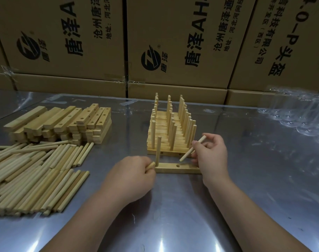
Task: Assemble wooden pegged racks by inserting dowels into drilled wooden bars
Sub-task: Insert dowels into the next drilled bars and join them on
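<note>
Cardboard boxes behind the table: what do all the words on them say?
"唐泽AH", cut off by the frame: left cardboard box and middle cardboard box.
"沧州唐泽通", cut off: the same two.
"地址:河北河间": the same two.
"0-P头盔": right cardboard box.
"科技有限公司": right cardboard box.
Its smaller line is too blurred to read.

Passage open over bare tabletop (255, 179) front and right. Finished racks (170, 131) stand just behind the drilled bar (186, 168). Dowel pile (33, 175) and bar stack (64, 124) block left. Cartons (173, 42) wall the rear.

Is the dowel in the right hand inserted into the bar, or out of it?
Out. The dowel is tilted in the right hand, its lower tip above the bar, with the middle hole empty.
</note>
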